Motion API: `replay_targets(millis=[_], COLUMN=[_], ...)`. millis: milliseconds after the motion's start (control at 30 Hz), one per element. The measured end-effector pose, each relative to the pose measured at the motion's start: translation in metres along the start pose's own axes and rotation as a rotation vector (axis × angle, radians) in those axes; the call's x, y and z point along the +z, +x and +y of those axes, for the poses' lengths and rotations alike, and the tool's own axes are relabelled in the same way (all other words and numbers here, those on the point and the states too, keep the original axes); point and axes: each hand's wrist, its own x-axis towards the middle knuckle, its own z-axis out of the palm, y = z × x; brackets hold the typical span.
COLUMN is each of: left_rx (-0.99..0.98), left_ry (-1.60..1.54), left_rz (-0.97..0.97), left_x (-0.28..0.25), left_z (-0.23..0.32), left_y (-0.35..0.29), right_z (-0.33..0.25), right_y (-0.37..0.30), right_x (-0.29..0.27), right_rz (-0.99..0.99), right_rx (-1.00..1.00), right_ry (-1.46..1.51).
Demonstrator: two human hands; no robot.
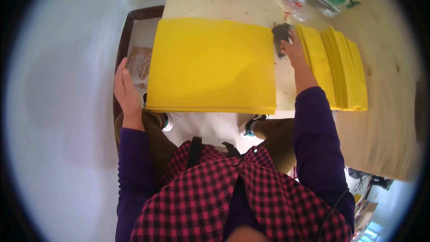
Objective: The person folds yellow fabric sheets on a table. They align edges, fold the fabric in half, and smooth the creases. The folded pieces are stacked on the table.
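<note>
While touching a dark bundle (281, 33) with the right hand (293, 47), just beside the far right corner of the flat yellow sheets (210, 67), curled those fingers over it — could not tell pinching from resting; held the left hand (127, 90) up near the sheets' left edge, apart from it, fingers pressed together; had the sheets along the near edge of the wooden surface (219, 0) — with folded yellow stacks (345, 71) to the right, reaching that edge too.

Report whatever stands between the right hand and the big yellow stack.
One dark grey item, its kind unclear: it lies at the right edge of the big yellow stack, and the right hand is on it. Nothing else visible stands between them.
</note>
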Motion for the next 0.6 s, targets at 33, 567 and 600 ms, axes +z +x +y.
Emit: replay_targets(millis=[33,567,600], left_rx=[0.010,0.059,0.099], left_ry=[-0.004,-0.023,-0.010], left_rz=[0.002,-0.036,-0.043], left_x=[0.001,-0.004,-0.005], left_z=[-0.001,-0.002,-0.001], left_y=[0.002,-0.003,-0.005], right_z=[0.003,0.005,-0.004], right_y=[0.009,-0.011,-0.026], right_x=[0.006,-0.055,-0.054], right_rz=[-0.035,0.133,0.087], right_rx=[0.060,-0.112,-0.136], right_ry=[-0.087,-0.877,-0.703])
